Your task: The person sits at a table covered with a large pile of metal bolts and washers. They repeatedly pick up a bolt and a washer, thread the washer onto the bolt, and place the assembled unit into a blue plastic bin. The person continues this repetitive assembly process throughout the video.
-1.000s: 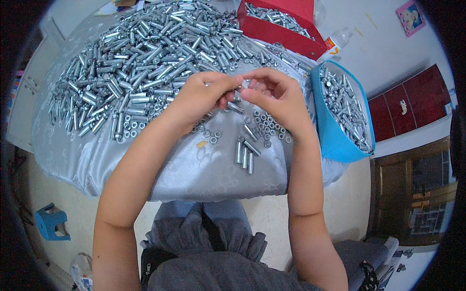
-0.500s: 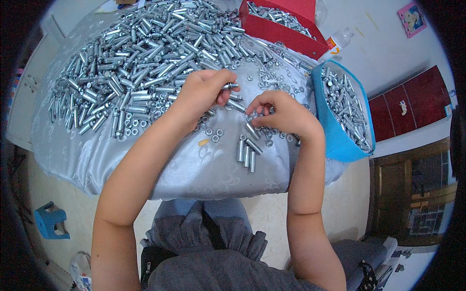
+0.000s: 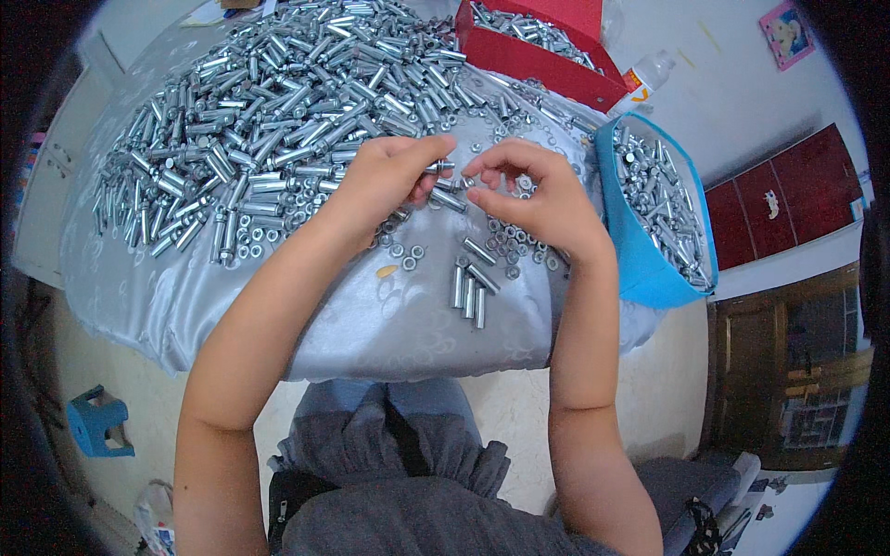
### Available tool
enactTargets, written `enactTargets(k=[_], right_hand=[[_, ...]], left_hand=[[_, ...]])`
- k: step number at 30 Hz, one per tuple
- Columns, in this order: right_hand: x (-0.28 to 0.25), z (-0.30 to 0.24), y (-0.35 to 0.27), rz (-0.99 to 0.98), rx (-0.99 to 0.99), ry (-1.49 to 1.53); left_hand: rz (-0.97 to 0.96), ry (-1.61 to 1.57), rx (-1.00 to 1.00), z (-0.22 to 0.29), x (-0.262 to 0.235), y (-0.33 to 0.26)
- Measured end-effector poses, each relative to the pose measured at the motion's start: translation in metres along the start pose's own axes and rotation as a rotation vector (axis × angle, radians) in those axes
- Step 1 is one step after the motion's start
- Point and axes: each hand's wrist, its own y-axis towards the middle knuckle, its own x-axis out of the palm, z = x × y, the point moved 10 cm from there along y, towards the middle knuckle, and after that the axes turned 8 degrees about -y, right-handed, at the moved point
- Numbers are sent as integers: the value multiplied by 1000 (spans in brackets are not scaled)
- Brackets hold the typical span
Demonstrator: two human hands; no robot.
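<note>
My left hand (image 3: 397,174) is closed around an expansion bolt (image 3: 439,168), whose end sticks out past the thumb toward the right. Just to the right of that end, my right hand (image 3: 536,196) pinches a small metal nut (image 3: 467,183) between thumb and fingertips; the nut and bolt look apart. Below the hands lie several loose metal sleeves (image 3: 475,283) on the silvery tablecloth (image 3: 389,324). Scattered nuts (image 3: 508,239) sit under and beside my right hand.
A big heap of expansion bolts (image 3: 278,120) covers the table's left and far side. At the right stands a blue fabric bin (image 3: 640,273) full of bolts. Behind are a red box (image 3: 547,69) holding more bolts and a plastic bottle (image 3: 649,76). Washers (image 3: 547,139) lie nearby.
My right hand has moved up from the loose nuts toward the bolt's end, now with a nut in its fingertips. My left hand stays nearly in place with the bolt.
</note>
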Motion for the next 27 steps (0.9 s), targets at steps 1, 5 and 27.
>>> enactTargets(k=[1,5,27], right_hand=[[-1,-7,1,35,-60,48],[-2,-10,3,126,-127,148],[-2,-11,4,296,-137,192]], left_hand=[[-11,-28,-7,-2,0,0],[-22,-109,-23,-2,1,0],[-131,-329,-38,4,16,-6]])
